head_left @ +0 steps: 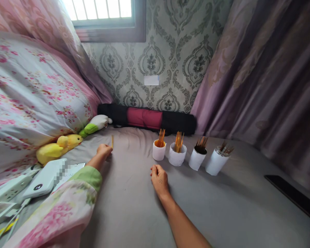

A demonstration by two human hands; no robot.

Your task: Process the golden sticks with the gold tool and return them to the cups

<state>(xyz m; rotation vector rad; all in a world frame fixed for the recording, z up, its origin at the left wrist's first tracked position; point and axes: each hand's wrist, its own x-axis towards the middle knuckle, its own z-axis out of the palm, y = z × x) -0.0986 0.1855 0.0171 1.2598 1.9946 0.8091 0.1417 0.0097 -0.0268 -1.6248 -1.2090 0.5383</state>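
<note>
The left hand (104,151) is pinching the lower end of a thin stick (112,141) between thumb and fingertips. The stick is standing nearly upright, its long axis running from 6 to 12 o'clock and its free tip pointing to 12. It is hanging over the grey sheet (134,206), at 9 o'clock of the white cups (177,156) and well apart from them. The right hand (158,177) is resting on the sheet at 6 o'clock of the leftmost cup (159,152), its fingers curling loosely together; whether they are gripping anything cannot be told.
</note>
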